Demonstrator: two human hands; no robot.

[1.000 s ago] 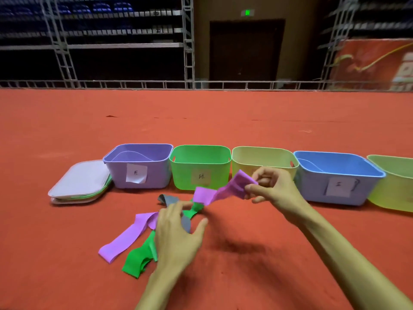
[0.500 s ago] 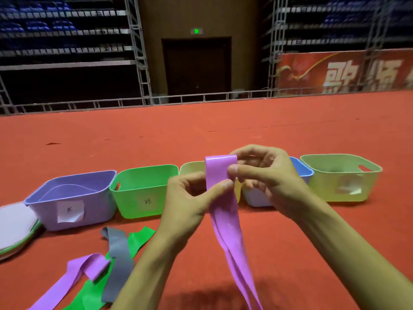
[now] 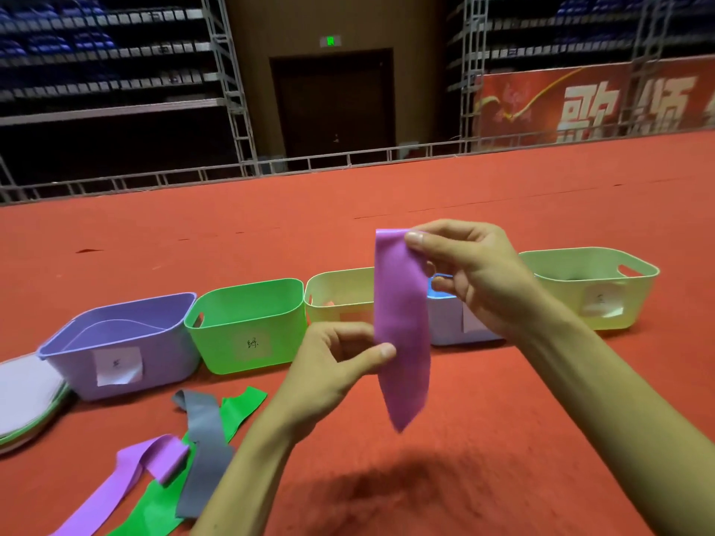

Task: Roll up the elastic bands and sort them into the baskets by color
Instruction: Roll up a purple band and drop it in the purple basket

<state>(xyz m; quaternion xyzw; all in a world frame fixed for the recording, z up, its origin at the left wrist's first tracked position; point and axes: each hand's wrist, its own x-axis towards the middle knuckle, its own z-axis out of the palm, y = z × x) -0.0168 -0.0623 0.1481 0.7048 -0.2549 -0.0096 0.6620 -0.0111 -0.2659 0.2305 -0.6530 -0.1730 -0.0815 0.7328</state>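
A purple elastic band [image 3: 402, 326] hangs upright in the air in front of the baskets. My right hand [image 3: 472, 272] pinches its top end. My left hand [image 3: 336, 365] pinches its left edge lower down. On the red floor at the lower left lie another purple band [image 3: 127, 473], a grey band [image 3: 203, 446] and a green band [image 3: 236, 412], overlapping. A row of baskets stands behind: purple [image 3: 120, 342], green [image 3: 247, 323], pale yellow [image 3: 340, 292], blue [image 3: 449, 323] partly hidden by my right hand, and a second pale yellow-green one [image 3: 592, 288].
A stack of flat lids [image 3: 23, 404] lies left of the purple basket. Paper labels sit on the basket fronts. Red carpet stretches back to a metal railing [image 3: 271, 168] and scaffolding.
My right hand has raised the band's top end while my left hand slid down its edge. The hanging tail now ends above the floor. The camera view shifted slightly.
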